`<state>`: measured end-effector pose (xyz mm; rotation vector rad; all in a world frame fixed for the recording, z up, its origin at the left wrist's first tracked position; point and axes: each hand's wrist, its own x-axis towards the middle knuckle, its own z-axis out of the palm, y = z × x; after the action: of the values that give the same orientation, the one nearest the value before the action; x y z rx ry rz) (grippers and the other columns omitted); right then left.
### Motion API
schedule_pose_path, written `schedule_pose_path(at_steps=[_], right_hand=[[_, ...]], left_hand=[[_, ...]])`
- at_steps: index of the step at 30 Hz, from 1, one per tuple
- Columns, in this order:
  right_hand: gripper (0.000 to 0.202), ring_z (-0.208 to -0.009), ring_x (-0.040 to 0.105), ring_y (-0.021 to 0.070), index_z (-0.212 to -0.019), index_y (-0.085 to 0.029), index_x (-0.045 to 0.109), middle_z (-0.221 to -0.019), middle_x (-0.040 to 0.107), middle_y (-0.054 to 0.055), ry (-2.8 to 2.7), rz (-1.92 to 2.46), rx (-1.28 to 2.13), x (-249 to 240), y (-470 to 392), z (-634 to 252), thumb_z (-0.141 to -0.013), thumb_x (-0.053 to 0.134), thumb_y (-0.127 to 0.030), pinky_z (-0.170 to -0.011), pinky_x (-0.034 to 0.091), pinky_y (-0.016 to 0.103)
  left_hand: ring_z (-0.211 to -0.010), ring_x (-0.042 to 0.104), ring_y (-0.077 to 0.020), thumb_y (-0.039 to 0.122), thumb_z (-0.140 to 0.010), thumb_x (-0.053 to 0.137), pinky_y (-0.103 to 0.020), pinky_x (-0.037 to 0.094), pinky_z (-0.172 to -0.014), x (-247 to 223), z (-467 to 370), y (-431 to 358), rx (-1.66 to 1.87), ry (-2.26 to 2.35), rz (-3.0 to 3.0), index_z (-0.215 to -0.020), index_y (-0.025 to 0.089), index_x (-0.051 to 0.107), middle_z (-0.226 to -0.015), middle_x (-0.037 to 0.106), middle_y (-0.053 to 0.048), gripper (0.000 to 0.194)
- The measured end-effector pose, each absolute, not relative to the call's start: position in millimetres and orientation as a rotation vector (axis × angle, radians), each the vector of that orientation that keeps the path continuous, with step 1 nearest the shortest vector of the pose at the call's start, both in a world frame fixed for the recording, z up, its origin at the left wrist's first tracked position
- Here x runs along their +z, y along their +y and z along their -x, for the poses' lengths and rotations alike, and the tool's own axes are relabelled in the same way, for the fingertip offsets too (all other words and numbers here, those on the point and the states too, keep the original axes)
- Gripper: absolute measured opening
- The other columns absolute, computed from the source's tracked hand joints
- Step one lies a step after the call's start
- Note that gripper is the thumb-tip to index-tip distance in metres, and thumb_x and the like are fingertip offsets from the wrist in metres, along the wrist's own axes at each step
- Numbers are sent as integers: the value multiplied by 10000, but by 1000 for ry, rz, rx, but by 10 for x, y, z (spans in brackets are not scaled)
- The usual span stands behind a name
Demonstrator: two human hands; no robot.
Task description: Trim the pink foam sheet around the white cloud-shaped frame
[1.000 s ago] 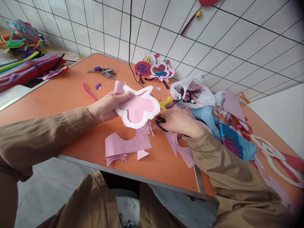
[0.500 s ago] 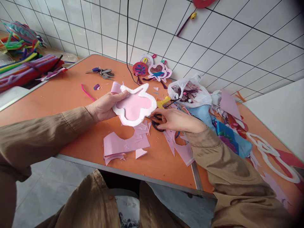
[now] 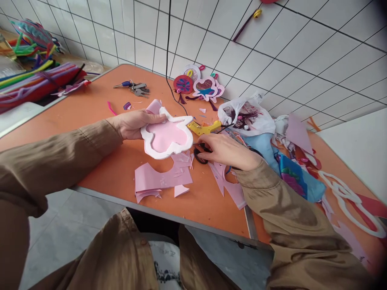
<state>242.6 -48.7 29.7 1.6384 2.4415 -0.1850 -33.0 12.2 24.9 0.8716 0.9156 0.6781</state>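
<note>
My left hand (image 3: 136, 123) grips the upper left side of a flower-like cutout (image 3: 168, 137) with a raised white border and a pink middle. A strip of pink sheet sticks out behind its top. My right hand (image 3: 222, 151) is closed on black-handled scissors (image 3: 200, 156), just right of the cutout; their blades are mostly hidden. Beyond that hand lies a yellow glue gun (image 3: 204, 128). Pink sheet offcuts (image 3: 160, 179) lie on the orange table (image 3: 181, 209) below the cutout, and another pink offcut (image 3: 234, 189) lies under my right wrist.
A bunch of keys (image 3: 137, 88) lies at the back left, near bundled pipe cleaners (image 3: 39, 86). Finished ornaments (image 3: 205, 88) lean by the tiled wall. A white plastic bag (image 3: 256, 121), blue fabric (image 3: 292, 177) and white loops (image 3: 347, 201) crowd the right. A black cord (image 3: 167, 52) hangs down the wall.
The cutout has shifted slightly left and tilted, opening a gap from the scissors. More of the yellow glue gun shows. The whole view has swung a little.
</note>
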Motion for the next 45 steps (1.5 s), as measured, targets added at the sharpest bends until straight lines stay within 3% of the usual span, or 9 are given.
schedule_pose_path(at_steps=[6, 10, 13, 19, 24, 29, 35, 40, 45], right_hand=[[342, -912, 731, 276, -1189, -191, 698, -1017, 772, 90, 2464, -1767, -258, 309, -494, -2455, -856, 663, -260, -763, 483, 345], [505, -858, 721, 233, -1329, -229, 634, -998, 745, 62, 2641, -1914, -858, 297, -483, -2553, -827, 648, -282, -736, 557, 334], [607, -1035, 739, 257, -1397, -247, 644, -1095, 747, 90, 2653, -1899, -1316, 275, -456, -2655, -810, 723, -381, -867, 626, 384], [679, -1138, 708, 234, -1443, -197, 688, -1296, 721, 135, 2572, -1808, -1515, 308, -399, -2816, -816, 830, -417, -1103, 581, 416], [734, -1058, 681, 252, -1277, -168, 761, -1265, 736, 160, 2446, -1891, -1325, 383, -333, -3009, -641, 971, -469, -1019, 588, 434], [803, -739, 671, 220, -1046, -204, 825, -951, 759, 109, 2349, -1804, -1534, 512, -404, -3071, -430, 1037, -674, -655, 600, 383], [389, -637, 629, 160, -1008, -207, 880, -753, 741, 38, 2608, -1317, -1347, 615, -619, -2676, -676, 977, -387, -618, 561, 299], [421, -616, 577, 150, -1050, -162, 878, -746, 725, 45, 2586, -1240, -1368, 614, -649, -2559, -727, 947, -423, -551, 482, 285], [450, -590, 570, 147, -1049, -148, 874, -738, 719, 47, 2548, -1233, -1445, 578, -635, -2591, -716, 943, -442, -548, 476, 299]], left_hand=[[-1255, 741, -281, 56, -1076, 445, -413, 561, -1085, 238, 378, 246, 597, 1033, -911, -803, 96, 696, -731, 748, -42, 373], [-1266, 741, -300, 52, -1072, 395, -405, 581, -1007, 242, 441, 298, 477, 999, -947, -799, 46, 716, -758, 759, -58, 421], [-1218, 766, -312, 92, -1073, 466, -418, 603, -975, 257, 487, 307, 454, 961, -963, -795, 52, 738, -749, 765, -93, 391], [-1022, 804, -266, 67, -1088, 468, -484, 600, -1017, 324, 548, 311, 551, 887, -982, -797, 63, 744, -668, 730, -74, 401], [-1011, 781, -237, 36, -1099, 445, -481, 561, -1094, 350, 559, 302, 542, 843, -964, -766, 85, 732, -676, 738, -71, 443], [-1096, 748, -248, 94, -1113, 513, -446, 521, -1126, 298, 556, 341, 482, 815, -976, -799, 86, 744, -673, 744, -78, 389], [-1224, 708, -234, 44, -1066, 606, -390, 492, -1137, 239, 549, 370, 444, 793, -972, -1144, 47, 751, -748, 774, -48, 165], [-1183, 741, -280, 60, -1111, 474, -493, 531, -1117, 238, 501, 317, 478, 870, -903, -1033, 52, 752, -857, 818, -122, 289], [-1307, 666, -263, -3, -1107, 391, -384, 519, -1107, 235, 470, 302, 495, 887, -851, -1078, 87, 766, -790, 793, -101, 387]])
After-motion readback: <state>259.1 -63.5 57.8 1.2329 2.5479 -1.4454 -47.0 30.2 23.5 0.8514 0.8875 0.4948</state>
